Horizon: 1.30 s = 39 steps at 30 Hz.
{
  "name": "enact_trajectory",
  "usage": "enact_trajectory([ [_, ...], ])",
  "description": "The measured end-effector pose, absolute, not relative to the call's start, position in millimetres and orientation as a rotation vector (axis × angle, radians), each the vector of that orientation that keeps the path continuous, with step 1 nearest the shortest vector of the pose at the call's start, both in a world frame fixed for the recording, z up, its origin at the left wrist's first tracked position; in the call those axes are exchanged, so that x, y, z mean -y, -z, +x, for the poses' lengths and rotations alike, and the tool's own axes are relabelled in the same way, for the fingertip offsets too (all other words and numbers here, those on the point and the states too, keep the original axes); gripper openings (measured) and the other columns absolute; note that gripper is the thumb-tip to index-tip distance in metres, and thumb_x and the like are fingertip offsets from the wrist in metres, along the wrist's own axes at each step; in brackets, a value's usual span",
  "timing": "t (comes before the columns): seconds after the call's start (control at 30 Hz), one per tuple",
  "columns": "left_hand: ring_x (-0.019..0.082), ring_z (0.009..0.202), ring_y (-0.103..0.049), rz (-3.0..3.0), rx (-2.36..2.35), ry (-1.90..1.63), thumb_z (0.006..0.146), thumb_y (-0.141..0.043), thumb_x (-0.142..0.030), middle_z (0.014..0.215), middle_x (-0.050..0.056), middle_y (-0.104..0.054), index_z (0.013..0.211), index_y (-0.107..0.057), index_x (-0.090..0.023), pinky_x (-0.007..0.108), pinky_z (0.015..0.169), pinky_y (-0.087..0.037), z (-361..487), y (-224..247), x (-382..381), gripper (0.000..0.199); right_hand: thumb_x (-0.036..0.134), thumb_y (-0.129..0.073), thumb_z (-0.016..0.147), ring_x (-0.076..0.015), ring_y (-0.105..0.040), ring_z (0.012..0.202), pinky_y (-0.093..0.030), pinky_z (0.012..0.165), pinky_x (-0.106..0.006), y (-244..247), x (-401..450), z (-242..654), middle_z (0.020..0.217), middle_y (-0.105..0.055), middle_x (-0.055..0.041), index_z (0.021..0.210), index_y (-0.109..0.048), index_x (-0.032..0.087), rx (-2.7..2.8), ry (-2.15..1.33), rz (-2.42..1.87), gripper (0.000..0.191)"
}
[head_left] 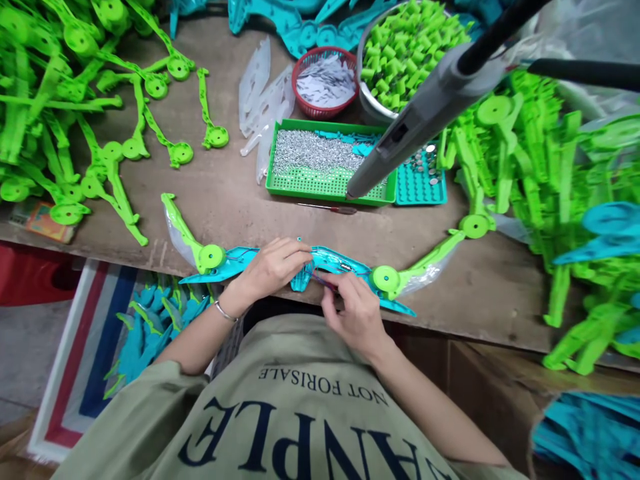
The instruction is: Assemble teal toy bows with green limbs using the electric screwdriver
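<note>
A blue plastic bow body (333, 260) with a green limb (183, 223) on the left and a jointed green limb (425, 263) on the right lies along the table's front edge, hollow side up. My left hand (275, 268) is closed on the middle of the body, fingers bent together over its rim. Just right of the centre, my right hand (355, 310) pinches what look like thin red and purple wires (323, 281) that run into the body. The fingertips partly hide them. A small dark part sits inside the body to the right.
Beyond the bow lie a screwdriver (327, 209), a green tray of screws (330, 193) and a blue tray (425, 193). A grey pole (415, 117) slants over them. Red basket (300, 70) and metal bowl (367, 93) stand behind. Green parts heap left (40, 107) and right (565, 200).
</note>
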State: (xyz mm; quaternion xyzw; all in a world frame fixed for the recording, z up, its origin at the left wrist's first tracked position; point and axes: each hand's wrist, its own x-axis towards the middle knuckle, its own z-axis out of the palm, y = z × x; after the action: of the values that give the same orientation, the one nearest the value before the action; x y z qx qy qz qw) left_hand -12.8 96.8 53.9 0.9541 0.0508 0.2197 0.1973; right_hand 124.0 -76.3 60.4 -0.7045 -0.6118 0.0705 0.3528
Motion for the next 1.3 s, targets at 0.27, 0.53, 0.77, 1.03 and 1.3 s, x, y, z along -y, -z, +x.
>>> enact_trajectory([
  [0.27, 0.018, 0.091, -0.065, 2.739, -0.300, -0.511, 0.103, -0.049, -0.017, 0.097, 0.002, -0.075, 0.110, -0.062, -0.021, 0.034, 0.085, -0.047, -18.1, -49.8, -81.6, 0.016, 0.006, -0.054, 0.090, -0.0181, -0.063, 0.071, -0.054, 0.066, -0.033, -62.7, 69.3, 127.4, 0.088, -0.067, -0.0044, 0.116, -0.058, 0.022, 1.433, -0.210, -1.823, 0.031],
  [0.53, 0.020, 0.092, -0.059, 2.780, -0.336, -0.441, 0.103, -0.051, -0.019, 0.098, 0.003, -0.073, 0.128, -0.062, -0.024, 0.036, 0.085, -0.045, -18.3, -54.9, -76.3, 0.028, 0.013, -0.058, 0.089, -0.0157, -0.062, 0.066, -0.052, 0.061, -0.030, -72.1, 59.2, 148.1, 0.083, -0.068, -0.0036, 0.105, -0.065, 0.021, 1.376, -0.536, -1.843, 0.018],
  [0.77, 0.021, 0.091, -0.056, 2.756, -0.417, -0.463, 0.101, -0.055, -0.020, 0.095, 0.005, -0.070, 0.104, -0.070, -0.020, 0.035, 0.080, -0.044, -19.5, -57.2, -72.2, 0.015, 0.025, -0.066, 0.087, -0.0155, -0.064, 0.066, -0.051, 0.065, -0.029, -81.5, 34.9, 174.6, 0.081, -0.073, -0.0024, 0.098, -0.072, 0.021, 1.336, -0.911, -1.814, 0.013],
  [1.03, 0.021, 0.090, -0.058, 2.775, -0.500, -0.522, 0.101, -0.058, -0.023, 0.092, 0.003, -0.072, 0.108, -0.071, -0.021, 0.037, 0.082, -0.042, -20.2, -62.4, -61.7, 0.015, 0.027, -0.065, 0.083, -0.0149, -0.060, 0.064, -0.047, 0.063, -0.030, -78.3, 16.2, 188.0, 0.075, -0.071, -0.0020, 0.090, -0.075, 0.020, 1.313, -1.011, -1.828, 0.014],
  [1.3, 0.019, 0.077, -0.058, 2.749, -0.733, -0.570, 0.103, -0.054, -0.024, 0.078, 0.003, -0.067, 0.098, -0.073, -0.021, 0.036, 0.071, -0.037, -9.2, -55.0, -45.2, 0.019, 0.039, -0.084, 0.067, -0.0169, -0.068, 0.075, -0.057, 0.070, -0.033, -71.3, 11.3, 192.4, 0.084, -0.073, -0.0043, 0.096, -0.070, 0.018, 0.920, -1.408, -1.581, 0.039],
])
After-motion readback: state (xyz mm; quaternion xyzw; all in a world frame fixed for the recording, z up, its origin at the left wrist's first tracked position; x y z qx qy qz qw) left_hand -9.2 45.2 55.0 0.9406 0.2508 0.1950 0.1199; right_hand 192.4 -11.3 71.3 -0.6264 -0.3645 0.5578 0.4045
